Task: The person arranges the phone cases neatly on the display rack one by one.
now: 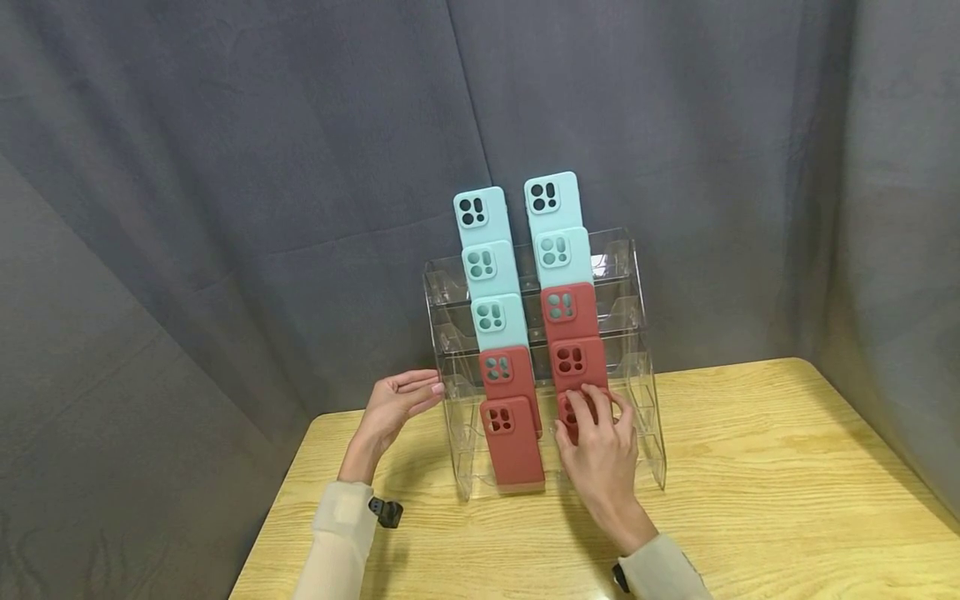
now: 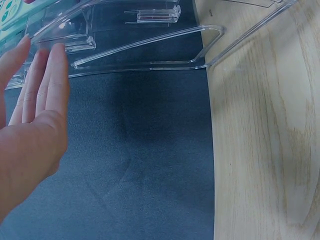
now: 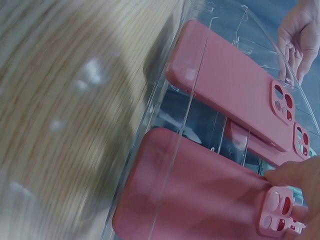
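A clear stepped rack (image 1: 651, 400) carries two columns of phone cases, pale blue above and red below. My right hand (image 1: 600, 454) is over the lowest red phone case (image 3: 195, 192) of the right column, gripping its upper end by the camera cutouts, thumb along one long edge. That case's lower end sits behind the rack's clear front lip. On the other side, my left hand (image 1: 397, 408) holds its fingers nearly straight, fingertips at the rack's left side panel (image 2: 145, 46). Beside the right hand, another red phone case (image 1: 514, 446) stands at the bottom of the left column.
The rack stands on a light wooden table (image 1: 750, 467), close to a grey curtain (image 1: 300, 167) behind it. Upper tiers hold pale blue phone cases (image 1: 480, 218), overlapping down the steps. Dark wrist cameras (image 1: 386, 512) sit at the sleeves.
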